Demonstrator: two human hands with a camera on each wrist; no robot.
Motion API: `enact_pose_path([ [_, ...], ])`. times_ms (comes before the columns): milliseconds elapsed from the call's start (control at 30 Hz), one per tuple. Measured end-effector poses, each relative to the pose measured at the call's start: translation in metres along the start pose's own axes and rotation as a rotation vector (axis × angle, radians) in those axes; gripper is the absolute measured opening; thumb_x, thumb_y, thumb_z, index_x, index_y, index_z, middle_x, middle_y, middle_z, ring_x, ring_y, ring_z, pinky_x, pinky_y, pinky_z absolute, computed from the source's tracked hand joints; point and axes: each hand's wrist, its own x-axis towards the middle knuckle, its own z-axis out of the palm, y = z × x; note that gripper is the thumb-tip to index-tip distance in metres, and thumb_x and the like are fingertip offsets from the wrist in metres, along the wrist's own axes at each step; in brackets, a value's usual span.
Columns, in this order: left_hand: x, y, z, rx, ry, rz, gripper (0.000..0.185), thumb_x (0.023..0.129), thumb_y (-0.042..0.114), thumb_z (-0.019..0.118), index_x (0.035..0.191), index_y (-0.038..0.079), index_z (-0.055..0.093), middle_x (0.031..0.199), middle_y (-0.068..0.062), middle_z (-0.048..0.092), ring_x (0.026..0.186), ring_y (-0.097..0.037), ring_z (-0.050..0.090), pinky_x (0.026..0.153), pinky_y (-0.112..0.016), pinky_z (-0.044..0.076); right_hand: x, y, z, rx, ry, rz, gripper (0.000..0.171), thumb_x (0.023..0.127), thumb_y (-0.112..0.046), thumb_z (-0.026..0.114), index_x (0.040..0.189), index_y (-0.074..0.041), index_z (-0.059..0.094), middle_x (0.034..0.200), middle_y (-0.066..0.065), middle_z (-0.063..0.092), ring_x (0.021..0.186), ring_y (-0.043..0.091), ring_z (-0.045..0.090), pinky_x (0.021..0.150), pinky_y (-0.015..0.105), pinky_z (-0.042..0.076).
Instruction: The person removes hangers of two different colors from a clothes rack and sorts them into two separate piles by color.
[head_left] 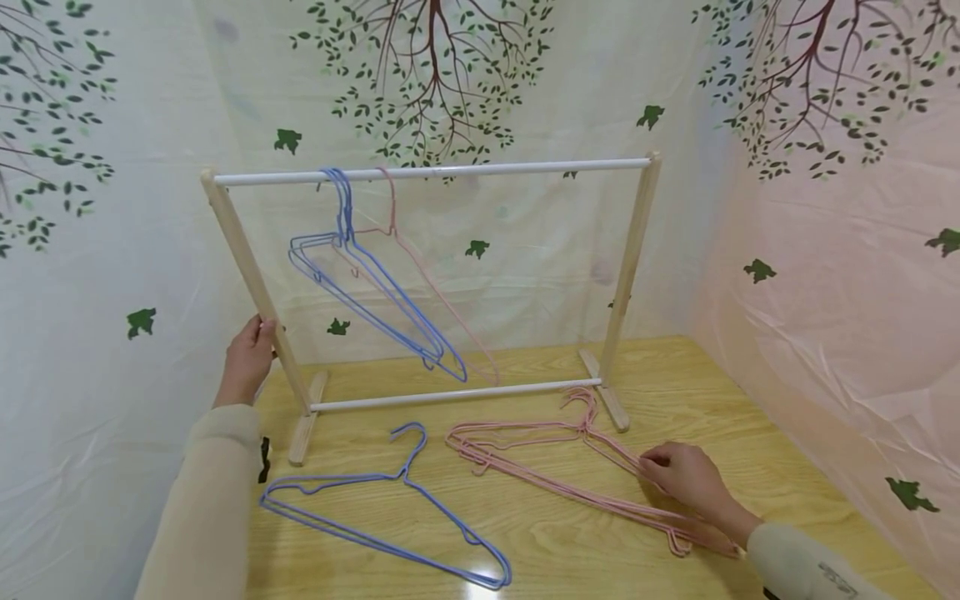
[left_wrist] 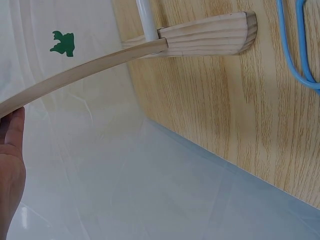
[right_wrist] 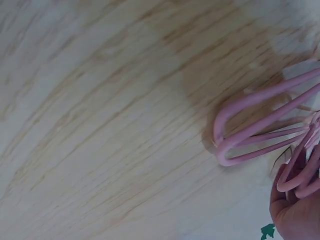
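Note:
A small wooden clothes rack with white rods stands on the wooden table. Several blue hangers and one pink hanger hang from its top rod. My left hand grips the rack's left post; in the left wrist view the post runs just above my left hand. A single blue hanger lies flat in front of the rack. To its right lies a stack of pink hangers, and my right hand pinches their wires near one shoulder.
Plastic sheeting printed with trees and leaves closes in the table at the back and on both sides. The rack's left foot sits close to the table's left edge. Bare wood lies in front of the hangers.

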Motion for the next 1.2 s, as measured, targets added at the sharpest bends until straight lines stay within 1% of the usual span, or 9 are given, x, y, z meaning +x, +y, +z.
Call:
enact_pose_path([
  [67, 0.000, 0.000, 0.000, -0.002, 0.000, -0.001, 0.061, 0.108, 0.043, 0.026, 0.156, 0.005, 0.028, 0.141, -0.030, 0.047, 0.129, -0.045, 0.045, 0.102, -0.055, 0.044, 0.000, 0.001, 0.000, -0.009, -0.008, 0.003, 0.027, 0.095, -0.026, 0.069, 0.107, -0.003, 0.075, 0.097, 0.007, 0.073, 0.078, 0.015, 0.065, 0.070, 0.041, 0.057],
  [167, 0.000, 0.000, 0.000, -0.001, 0.001, -0.003, 0.061, 0.108, 0.044, 0.027, 0.156, 0.006, 0.028, 0.142, -0.030, 0.046, 0.129, -0.045, 0.045, 0.102, -0.056, 0.043, 0.001, 0.000, 0.000, -0.020, -0.007, 0.015, 0.032, 0.096, -0.029, 0.068, 0.110, -0.001, 0.073, 0.098, 0.008, 0.073, 0.078, 0.015, 0.066, 0.069, 0.041, 0.056],
  [300, 0.000, 0.001, 0.001, -0.004, -0.004, -0.009, 0.062, 0.108, 0.044, 0.027, 0.157, 0.007, 0.026, 0.144, -0.030, 0.044, 0.130, -0.045, 0.043, 0.102, -0.056, 0.043, 0.003, -0.003, -0.001, -0.005, -0.013, 0.027, 0.031, 0.096, -0.028, 0.066, 0.111, -0.001, 0.073, 0.094, 0.006, 0.073, 0.071, 0.012, 0.062, 0.066, 0.038, 0.055],
  [400, -0.001, 0.001, 0.001, -0.009, -0.010, -0.013, 0.062, 0.108, 0.044, 0.026, 0.157, 0.007, 0.025, 0.144, -0.030, 0.043, 0.130, -0.045, 0.042, 0.103, -0.056, 0.042, 0.005, -0.007, -0.002, 0.010, 0.005, 0.024, 0.029, 0.096, -0.027, 0.067, 0.110, -0.002, 0.074, 0.095, 0.006, 0.073, 0.073, 0.012, 0.063, 0.067, 0.038, 0.055],
  [600, -0.001, 0.001, 0.001, -0.014, -0.010, -0.015, 0.062, 0.108, 0.045, 0.026, 0.157, 0.007, 0.025, 0.145, -0.030, 0.043, 0.131, -0.045, 0.042, 0.104, -0.056, 0.041, 0.015, -0.024, -0.003, 0.014, 0.085, -0.033, 0.025, 0.096, -0.027, 0.067, 0.107, -0.006, 0.076, 0.100, 0.009, 0.073, 0.084, 0.022, 0.067, 0.071, 0.043, 0.056],
  [700, -0.001, 0.001, 0.001, -0.008, -0.006, -0.015, 0.062, 0.107, 0.045, 0.026, 0.157, 0.007, 0.025, 0.144, -0.029, 0.044, 0.131, -0.045, 0.043, 0.104, -0.056, 0.042, 0.023, -0.042, -0.005, 0.046, 0.121, -0.071, 0.025, 0.097, -0.026, 0.066, 0.108, -0.006, 0.076, 0.103, 0.010, 0.073, 0.089, 0.026, 0.068, 0.074, 0.045, 0.056],
  [800, 0.000, 0.001, 0.001, -0.007, -0.003, -0.015, 0.062, 0.108, 0.044, 0.027, 0.157, 0.007, 0.026, 0.143, -0.030, 0.045, 0.130, -0.045, 0.043, 0.104, -0.055, 0.042, 0.035, -0.069, -0.010, 0.078, 0.154, -0.118, 0.025, 0.097, -0.025, 0.066, 0.108, -0.004, 0.075, 0.103, 0.012, 0.073, 0.090, 0.028, 0.068, 0.075, 0.047, 0.056],
  [933, -0.001, 0.001, 0.001, -0.009, -0.002, -0.010, 0.062, 0.108, 0.044, 0.026, 0.157, 0.006, 0.026, 0.143, -0.030, 0.045, 0.129, -0.045, 0.043, 0.103, -0.056, 0.042, 0.054, -0.108, -0.017, 0.128, 0.183, -0.179, 0.028, 0.097, -0.029, 0.067, 0.109, -0.006, 0.076, 0.100, 0.010, 0.074, 0.089, 0.028, 0.069, 0.074, 0.047, 0.056],
  [1200, -0.002, 0.001, 0.000, -0.003, 0.003, -0.015, 0.061, 0.108, 0.043, 0.026, 0.157, 0.007, 0.026, 0.143, -0.031, 0.045, 0.129, -0.046, 0.043, 0.104, -0.057, 0.041, 0.084, -0.181, -0.032, 0.267, 0.210, -0.253, 0.030, 0.099, -0.030, 0.064, 0.116, -0.007, 0.073, 0.106, 0.008, 0.073, 0.094, 0.025, 0.068, 0.081, 0.046, 0.056],
])
